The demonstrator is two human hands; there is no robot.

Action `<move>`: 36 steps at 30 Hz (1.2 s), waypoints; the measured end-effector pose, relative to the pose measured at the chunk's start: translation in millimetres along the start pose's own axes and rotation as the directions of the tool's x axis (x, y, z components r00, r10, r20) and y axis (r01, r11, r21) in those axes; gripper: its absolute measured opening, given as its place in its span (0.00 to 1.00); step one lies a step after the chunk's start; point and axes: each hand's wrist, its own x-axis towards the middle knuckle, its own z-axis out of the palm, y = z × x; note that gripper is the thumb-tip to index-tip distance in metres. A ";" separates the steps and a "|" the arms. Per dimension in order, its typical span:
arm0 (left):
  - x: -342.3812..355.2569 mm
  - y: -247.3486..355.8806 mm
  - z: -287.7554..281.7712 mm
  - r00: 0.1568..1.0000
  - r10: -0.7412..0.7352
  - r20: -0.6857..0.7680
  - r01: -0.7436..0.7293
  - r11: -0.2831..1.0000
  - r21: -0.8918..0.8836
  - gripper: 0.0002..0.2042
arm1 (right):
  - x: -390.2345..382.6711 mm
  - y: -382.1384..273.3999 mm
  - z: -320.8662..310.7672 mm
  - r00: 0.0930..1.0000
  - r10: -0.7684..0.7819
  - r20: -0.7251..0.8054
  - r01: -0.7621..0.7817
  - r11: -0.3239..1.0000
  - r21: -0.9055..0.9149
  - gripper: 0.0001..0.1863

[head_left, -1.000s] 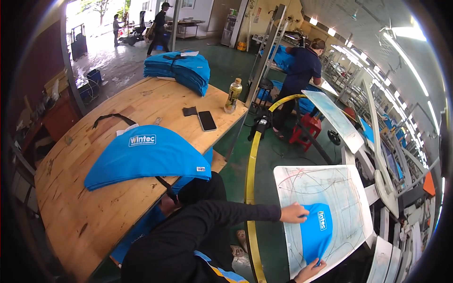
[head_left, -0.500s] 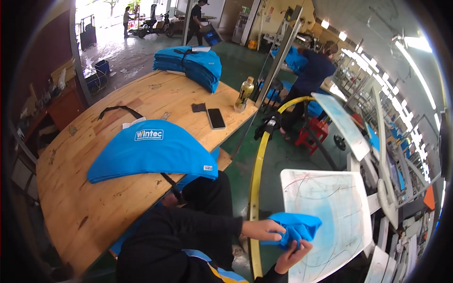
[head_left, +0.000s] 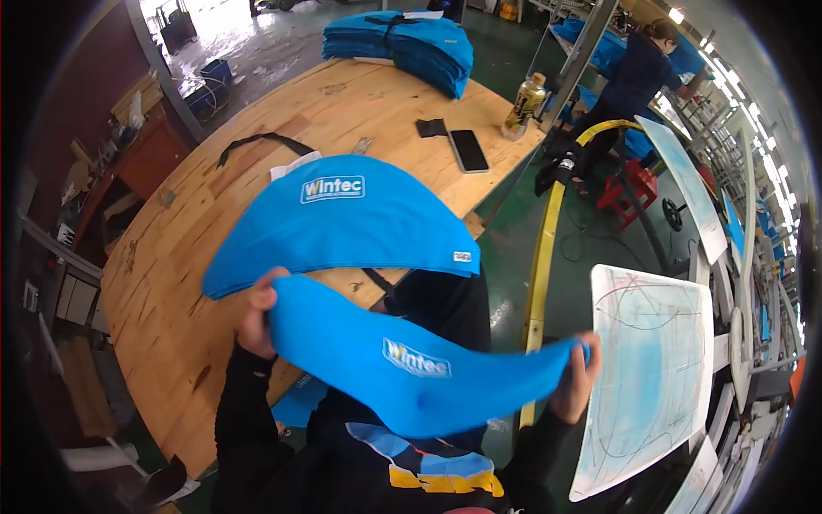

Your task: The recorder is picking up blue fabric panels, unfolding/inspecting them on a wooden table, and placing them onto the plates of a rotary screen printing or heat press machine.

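A blue fabric piece with a white printed logo hangs stretched between my two hands. My left hand grips its left end, near the edge of the wooden table. At the other end, my right hand has its fingers closed on the narrow tip, beside a white rounded board with blue stains. The middle of the cloth sags between them above my lap. Just beyond it lies a pile of similar blue pieces, neatly layered, overhanging the near table edge. A black strap extends from behind this pile.
A tied blue stack lies at the table's far side. Nearer are a phone, a small black patch and a bottle. A yellow curved bar rises right of the table. Another person works beyond a red stool.
The blue piece, bunched up over the white board before, is now spread open in front of me. My left hand has moved left with one end, and my view has shifted.
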 end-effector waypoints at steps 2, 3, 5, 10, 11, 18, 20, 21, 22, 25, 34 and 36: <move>1.7 21.5 -31.0 0.959 0.145 -0.244 -0.144 0.989 0.023 0.16 | 32.7 14.8 31.0 0.994 -0.015 0.108 0.015 1.000 -0.004 0.07; 5.6 36.8 -40.5 0.909 0.214 -0.357 -0.215 0.976 0.039 0.16 | 48.4 19.6 47.1 0.991 -0.055 0.119 0.045 0.995 0.090 0.07; 15.6 69.9 -71.4 0.837 0.329 -0.437 -0.348 0.937 0.039 0.17 | 75.8 6.1 86.5 0.972 -0.189 0.141 0.159 0.967 0.197 0.06; 19.7 124.4 -134.0 0.771 0.539 -0.340 -0.527 0.839 0.136 0.19 | 115.3 1.4 147.5 0.960 -0.255 0.118 0.215 0.937 0.273 0.06; 20.8 122.4 -145.3 0.740 0.505 -0.444 -0.481 0.859 0.175 0.19 | 118.8 10.7 154.0 0.967 -0.222 0.125 0.184 0.948 0.259 0.06; 13.1 50.0 -221.9 0.718 0.131 -0.684 0.029 0.976 0.217 0.27 | 124.5 115.5 163.6 0.989 0.027 0.148 -0.027 1.000 -0.004 0.04; 5.0 30.5 -232.4 0.706 0.163 -0.689 0.129 0.927 0.352 0.29 | 122.9 133.3 158.5 0.989 0.047 0.143 -0.035 0.996 -0.085 0.05; 0.3 24.7 -236.9 0.697 0.200 -0.689 0.225 0.851 0.475 0.31 | 121.1 138.6 156.4 0.989 0.063 0.134 -0.049 0.994 -0.102 0.05; -0.3 27.0 -226.8 0.706 0.162 -0.689 0.295 0.817 0.495 0.32 | 119.4 139.2 154.9 0.989 0.063 0.131 -0.049 0.993 -0.106 0.05; 0.2 29.8 -220.1 0.714 0.176 -0.678 0.305 0.793 0.527 0.33 | 114.8 136.3 152.1 0.991 0.105 0.083 -0.094 0.988 -0.124 0.05; -1.1 41.2 -217.3 0.853 0.133 -0.505 0.353 0.565 0.746 0.08 | 107.4 144.1 138.7 0.986 0.132 0.100 -0.109 0.971 -0.212 0.06; -4.2 32.3 -224.9 0.867 0.244 -0.435 0.251 0.541 0.803 0.07 | 106.9 145.6 134.3 0.988 0.119 0.097 -0.093 0.967 -0.237 0.06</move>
